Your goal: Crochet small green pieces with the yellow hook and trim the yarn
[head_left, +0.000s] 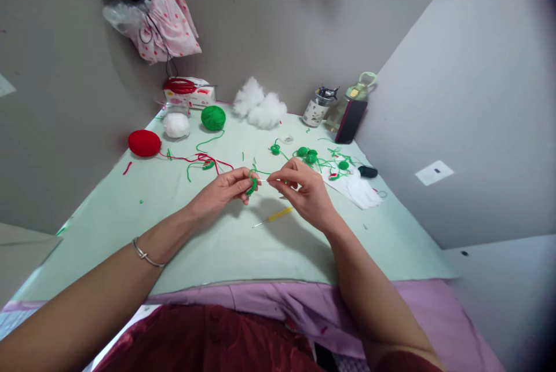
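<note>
Between the fingers of my left hand [232, 183] is a small green crocheted piece [252, 185], pinched near its edge. My right hand [299, 186] is closed on a thin silvery needle [263, 180] that reaches left to the green piece. Green yarn [263, 172] runs from the piece toward my right fingers. On the table below my hands lies a crochet hook with a yellow handle [278, 215]. A small green and red crocheted piece [208, 164] with loose tails rests beyond my left hand.
At the back left are a red yarn ball [145, 143], a white yarn ball [176, 125] and a green yarn ball [213, 118]. White stuffing [260, 105] lies at the back. A pen holder [316, 110], bottle [341, 111] and phone [351, 121] stand right, behind several green pieces [310, 156].
</note>
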Motion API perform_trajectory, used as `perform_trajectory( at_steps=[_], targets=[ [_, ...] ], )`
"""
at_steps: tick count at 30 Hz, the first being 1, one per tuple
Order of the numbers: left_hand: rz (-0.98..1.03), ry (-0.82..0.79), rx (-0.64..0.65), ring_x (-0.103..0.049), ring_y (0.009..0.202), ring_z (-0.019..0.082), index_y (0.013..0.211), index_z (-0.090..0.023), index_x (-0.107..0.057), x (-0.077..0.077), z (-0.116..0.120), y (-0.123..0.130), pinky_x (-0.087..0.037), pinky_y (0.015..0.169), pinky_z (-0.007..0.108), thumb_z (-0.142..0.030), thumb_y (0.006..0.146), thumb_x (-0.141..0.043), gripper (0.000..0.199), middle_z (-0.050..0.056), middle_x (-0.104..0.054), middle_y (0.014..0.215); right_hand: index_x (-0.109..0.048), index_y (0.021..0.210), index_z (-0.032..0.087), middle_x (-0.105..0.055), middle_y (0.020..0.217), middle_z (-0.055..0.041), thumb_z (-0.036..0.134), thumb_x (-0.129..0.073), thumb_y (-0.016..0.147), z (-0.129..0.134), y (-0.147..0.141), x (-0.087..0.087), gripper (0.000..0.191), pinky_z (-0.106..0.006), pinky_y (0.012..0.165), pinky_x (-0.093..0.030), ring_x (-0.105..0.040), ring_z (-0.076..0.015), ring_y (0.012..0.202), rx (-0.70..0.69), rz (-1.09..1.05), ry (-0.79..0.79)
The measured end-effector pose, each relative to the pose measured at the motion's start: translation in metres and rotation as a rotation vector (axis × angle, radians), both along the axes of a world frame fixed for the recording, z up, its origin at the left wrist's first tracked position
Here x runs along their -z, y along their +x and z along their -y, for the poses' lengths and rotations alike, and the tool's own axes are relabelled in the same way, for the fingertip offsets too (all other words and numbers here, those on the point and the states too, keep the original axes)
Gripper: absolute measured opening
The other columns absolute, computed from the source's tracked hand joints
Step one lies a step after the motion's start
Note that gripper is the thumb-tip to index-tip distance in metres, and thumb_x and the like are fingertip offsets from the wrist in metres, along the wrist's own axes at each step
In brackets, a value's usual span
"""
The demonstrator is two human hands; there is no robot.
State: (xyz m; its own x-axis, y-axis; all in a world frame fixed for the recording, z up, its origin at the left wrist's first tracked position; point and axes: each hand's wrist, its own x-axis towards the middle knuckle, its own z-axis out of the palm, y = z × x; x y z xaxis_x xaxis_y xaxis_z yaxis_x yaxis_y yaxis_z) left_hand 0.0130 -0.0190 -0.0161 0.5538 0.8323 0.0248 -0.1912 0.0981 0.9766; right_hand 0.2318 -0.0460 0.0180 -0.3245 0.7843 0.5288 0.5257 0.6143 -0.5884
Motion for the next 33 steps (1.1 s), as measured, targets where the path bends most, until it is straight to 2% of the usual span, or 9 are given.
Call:
perform_trajectory(
  at_steps=[16,20,23,27,30,33],
  targets=[
    [-0.059,0.013,0.003,-0.052,0.073,0.013,0.093,-0.021,-0.068,-0.001,0.002,0.001,-0.046,0.073,0.028,-0.041,0.088,-0.070,0.021,-0.001,-0.058,0.085,-0.073,0.090,0.024,-0.055,0.077,-0.0001,0.022,-0.064,0.096,0.002,-0.006,0.001,0.012,-0.028,0.066,-0.041,-0.051,-0.0135,0.069,-0.026,0.044,-0.031],
    [-0.065,0.005,-0.015,-0.052,0.073,0.013,0.091,-0.020,-0.068,-0.003,0.003,0.002,-0.046,0.075,0.028,-0.042,0.088,-0.069,0.022,-0.002,-0.057,0.085,-0.071,0.085,0.022,-0.055,0.074,0.0013,0.026,-0.070,0.092,-0.001,-0.009,0.006,0.008,-0.027,0.063,-0.039,-0.049,-0.0121,0.065,0.065,-0.004,-0.143],
    [-0.072,0.006,-0.037,-0.051,0.073,0.013,0.087,-0.020,-0.067,-0.003,0.004,0.002,-0.045,0.074,0.028,-0.041,0.087,-0.070,0.022,-0.002,-0.056,0.083,-0.067,0.081,0.021,-0.059,0.074,0.0016,0.030,-0.074,0.089,-0.004,-0.010,0.010,0.014,-0.027,0.062,-0.040,-0.050,-0.0114,0.064,0.115,-0.056,-0.262],
    [-0.093,0.006,-0.056,-0.052,0.072,0.014,0.087,-0.019,-0.067,0.000,0.004,0.004,-0.045,0.073,0.029,-0.040,0.085,-0.072,0.022,-0.002,-0.058,0.082,-0.063,0.097,0.022,-0.064,0.077,0.0018,0.027,-0.064,0.094,0.000,-0.014,0.010,0.006,-0.026,0.065,-0.047,-0.059,-0.0118,0.064,-0.006,-0.154,-0.376],
    [-0.105,0.013,-0.068,-0.052,0.073,0.014,0.086,-0.019,-0.066,0.003,0.003,0.005,-0.045,0.072,0.029,-0.041,0.085,-0.071,0.023,-0.001,-0.059,0.083,-0.057,0.116,0.025,-0.067,0.084,0.0003,0.029,-0.054,0.100,0.004,-0.016,0.009,0.017,-0.027,0.071,-0.050,-0.065,-0.0137,0.072,-0.064,-0.052,-0.317],
    [-0.121,0.035,-0.062,-0.052,0.074,0.015,0.083,-0.019,-0.066,0.005,0.004,0.007,-0.045,0.070,0.028,-0.040,0.083,-0.073,0.022,-0.001,-0.058,0.079,-0.061,0.112,0.026,-0.069,0.085,-0.0015,0.029,-0.052,0.101,0.005,-0.017,0.012,0.015,-0.028,0.070,-0.046,-0.063,-0.0146,0.073,-0.028,0.153,-0.178]
  ],
)
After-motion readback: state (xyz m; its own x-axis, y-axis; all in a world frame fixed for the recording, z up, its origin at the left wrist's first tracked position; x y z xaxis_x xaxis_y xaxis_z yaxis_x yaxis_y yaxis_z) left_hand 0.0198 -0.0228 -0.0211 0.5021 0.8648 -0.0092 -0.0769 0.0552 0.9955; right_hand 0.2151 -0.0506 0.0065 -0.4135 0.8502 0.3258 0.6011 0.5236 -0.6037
